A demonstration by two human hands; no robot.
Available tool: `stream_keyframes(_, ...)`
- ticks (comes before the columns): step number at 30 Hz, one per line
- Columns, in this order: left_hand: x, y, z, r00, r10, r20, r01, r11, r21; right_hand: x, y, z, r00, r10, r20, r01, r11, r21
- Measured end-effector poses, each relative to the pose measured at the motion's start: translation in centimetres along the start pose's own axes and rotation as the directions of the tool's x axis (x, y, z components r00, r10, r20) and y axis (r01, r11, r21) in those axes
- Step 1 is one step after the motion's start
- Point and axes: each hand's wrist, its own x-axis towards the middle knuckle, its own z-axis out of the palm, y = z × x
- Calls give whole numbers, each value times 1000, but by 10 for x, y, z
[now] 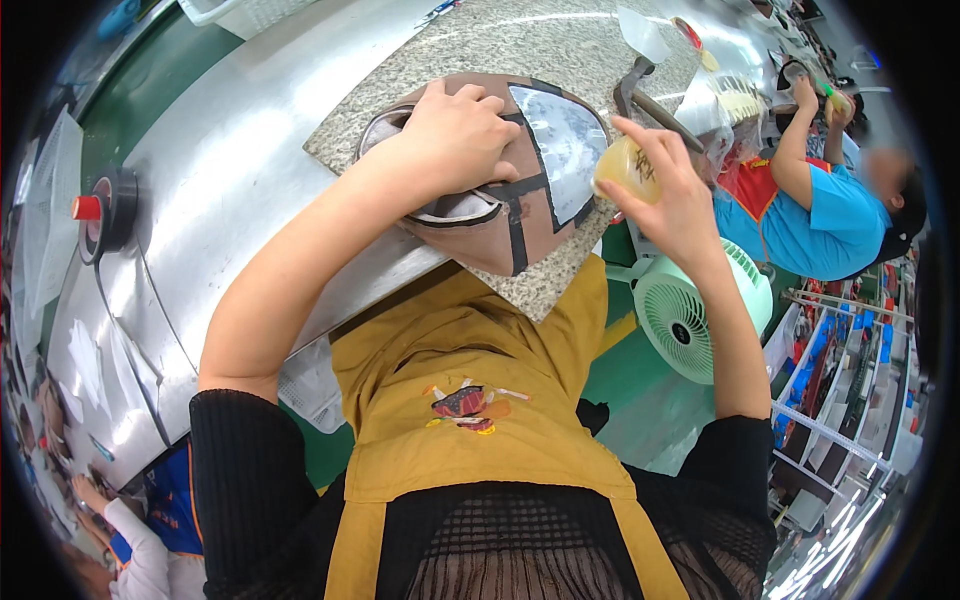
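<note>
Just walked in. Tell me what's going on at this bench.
A person in a yellow apron works at a granite slab on a metal table. The left hand presses down on a brown shoe upper with black strips and a pale panel, lying on the slab. The right hand holds a small yellowish bottle just beside it. A co-worker in blue works further along, near a green fan.
</note>
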Motion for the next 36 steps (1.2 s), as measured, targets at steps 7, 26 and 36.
stream_keyframes(7,-2,0,1,1000,-2,-3,2,1000,2,-20,-30,10,989,-7,146,-27,972,231)
stream_keyframes(26,-4,-1,5,994,37,-106,-38,999,-9,124,14,42,976,-81,-204,97,993,71)
stream_keyframes(36,-7,0,4,991,41,-127,-42,999,-5,194,175,-15,932,220,-287,-247,967,-63)
